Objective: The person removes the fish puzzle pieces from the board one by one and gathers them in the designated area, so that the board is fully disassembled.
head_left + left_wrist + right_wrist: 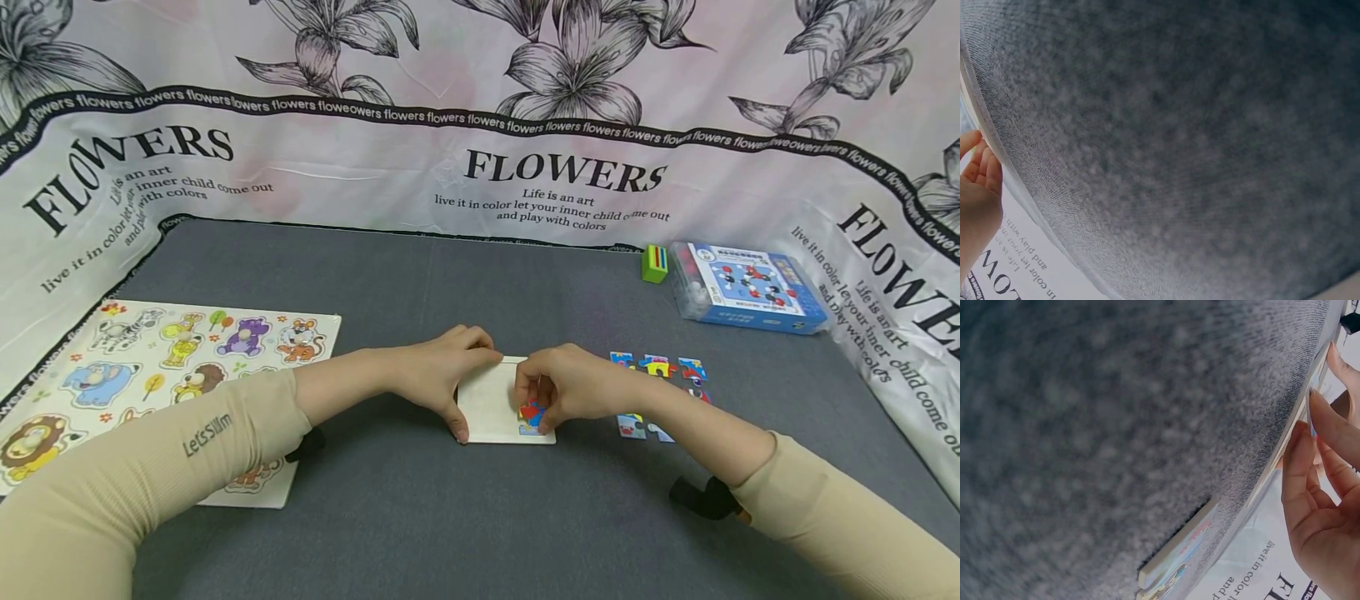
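Observation:
A small cream puzzle board (487, 400) lies flat on the grey table in front of me. My left hand (438, 371) steadies it, thumb at the near left corner and fingers at the far edge. At the board's near right corner, my right hand (573, 383) pinches a colourful puzzle piece (532, 417) between thumb and fingers, mostly covering it. Whether a second piece lies under those fingers I cannot tell. In the right wrist view, the right hand's fingertips (1300, 428) are close against the board's edge. The left wrist view catches only part of the left hand (982, 187).
Several loose puzzle pieces (657, 366) lie right of the board, partly behind the right forearm. A large animal puzzle board (315, 379) is at the left, under the left sleeve. A blue boxed set (757, 287) and a small green block (654, 265) stand at the back right.

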### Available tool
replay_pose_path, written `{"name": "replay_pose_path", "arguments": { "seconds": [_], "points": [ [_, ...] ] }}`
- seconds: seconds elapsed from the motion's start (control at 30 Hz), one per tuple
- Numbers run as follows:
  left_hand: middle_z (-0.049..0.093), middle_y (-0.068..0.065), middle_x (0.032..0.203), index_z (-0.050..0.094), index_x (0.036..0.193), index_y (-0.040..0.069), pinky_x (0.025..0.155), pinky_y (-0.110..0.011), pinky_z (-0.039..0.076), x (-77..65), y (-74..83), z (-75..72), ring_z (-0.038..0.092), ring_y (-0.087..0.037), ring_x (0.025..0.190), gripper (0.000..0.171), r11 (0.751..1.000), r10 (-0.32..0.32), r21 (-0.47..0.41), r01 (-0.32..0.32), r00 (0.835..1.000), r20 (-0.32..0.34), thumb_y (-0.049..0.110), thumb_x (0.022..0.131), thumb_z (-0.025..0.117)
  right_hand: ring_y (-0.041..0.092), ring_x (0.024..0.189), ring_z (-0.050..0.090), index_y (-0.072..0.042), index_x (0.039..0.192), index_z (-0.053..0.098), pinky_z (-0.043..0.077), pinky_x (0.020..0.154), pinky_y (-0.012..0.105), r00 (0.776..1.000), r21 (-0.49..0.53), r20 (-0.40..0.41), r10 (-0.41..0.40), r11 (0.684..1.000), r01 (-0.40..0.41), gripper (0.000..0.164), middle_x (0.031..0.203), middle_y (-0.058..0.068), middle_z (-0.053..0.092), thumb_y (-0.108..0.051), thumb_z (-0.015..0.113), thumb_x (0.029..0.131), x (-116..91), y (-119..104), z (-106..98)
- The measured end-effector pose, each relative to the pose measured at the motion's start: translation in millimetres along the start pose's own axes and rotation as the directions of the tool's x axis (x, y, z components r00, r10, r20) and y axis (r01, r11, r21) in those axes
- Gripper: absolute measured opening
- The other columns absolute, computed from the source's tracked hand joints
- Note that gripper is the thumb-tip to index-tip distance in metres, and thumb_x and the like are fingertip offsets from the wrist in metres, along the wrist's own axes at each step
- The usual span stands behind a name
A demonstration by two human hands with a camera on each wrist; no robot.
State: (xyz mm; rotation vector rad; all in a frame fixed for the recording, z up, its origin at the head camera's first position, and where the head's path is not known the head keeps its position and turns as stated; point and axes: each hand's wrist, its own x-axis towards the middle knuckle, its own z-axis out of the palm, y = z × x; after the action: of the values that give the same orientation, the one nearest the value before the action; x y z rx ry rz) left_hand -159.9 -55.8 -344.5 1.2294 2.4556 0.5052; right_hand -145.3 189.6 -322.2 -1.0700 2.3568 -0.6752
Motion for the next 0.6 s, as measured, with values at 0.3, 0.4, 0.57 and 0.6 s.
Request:
{"name": "replay_pose_path", "arguments": {
  "seconds": [0.3, 0.4, 0.57, 0.6],
  "points": [
    [0.038, -0.002, 0.140, 0.042, 0.148, 0.014, 0.101, -0.030, 0.038, 0.4, -1.3, 1.2, 0.034, -0.018, 0.124, 0.104, 1.000, -0.013, -0.004, 0.013, 1.000, -0.001, 0.048, 0.062, 0.091, 0.007, 0.069, 0.060, -0.016, 0.086, 0.066, 0.053, 0.063, 0.023, 1.000, 0.040, 0.012, -0.009, 0.999, 0.008, 0.024, 0.083, -0.004, 0.068, -0.005, 0.084, 0.073, -0.1, 2.2, -0.9],
    [0.038, -0.001, 0.139, 0.042, 0.147, 0.015, 0.101, -0.029, 0.038, 0.9, -2.1, 1.7, 0.034, -0.017, 0.124, 0.104, 1.000, -0.014, -0.005, 0.014, 1.000, -0.002, 0.048, 0.062, 0.091, 0.007, 0.069, 0.060, -0.017, 0.086, 0.068, 0.053, 0.063, 0.023, 1.000, 0.050, 0.019, 0.004, 0.999, -0.005, 0.021, 0.083, -0.004, 0.069, -0.004, 0.081, 0.076, -0.7, 2.0, -1.6],
    [0.038, -0.001, 0.139, 0.042, 0.147, 0.015, 0.102, -0.029, 0.038, 0.4, -1.6, 1.1, 0.034, -0.017, 0.125, 0.104, 1.000, -0.020, -0.009, 0.020, 1.000, 0.000, 0.048, 0.062, 0.091, 0.006, 0.070, 0.059, -0.017, 0.088, 0.069, 0.050, 0.063, 0.022, 1.000, 0.042, 0.021, 0.007, 0.999, -0.008, 0.017, 0.083, -0.005, 0.069, -0.004, 0.077, 0.081, -1.9, 2.8, -2.5],
    [0.038, -0.001, 0.139, 0.042, 0.147, 0.015, 0.102, -0.029, 0.038, 0.3, -1.5, 0.9, 0.034, -0.017, 0.125, 0.104, 1.000, -0.021, -0.009, 0.021, 1.000, 0.002, 0.048, 0.062, 0.091, 0.006, 0.071, 0.059, -0.018, 0.089, 0.069, 0.050, 0.063, 0.021, 1.000, 0.038, 0.020, 0.006, 0.999, -0.006, 0.016, 0.084, -0.005, 0.069, -0.005, 0.076, 0.082, -2.3, 2.5, -2.8]
  ]
}}
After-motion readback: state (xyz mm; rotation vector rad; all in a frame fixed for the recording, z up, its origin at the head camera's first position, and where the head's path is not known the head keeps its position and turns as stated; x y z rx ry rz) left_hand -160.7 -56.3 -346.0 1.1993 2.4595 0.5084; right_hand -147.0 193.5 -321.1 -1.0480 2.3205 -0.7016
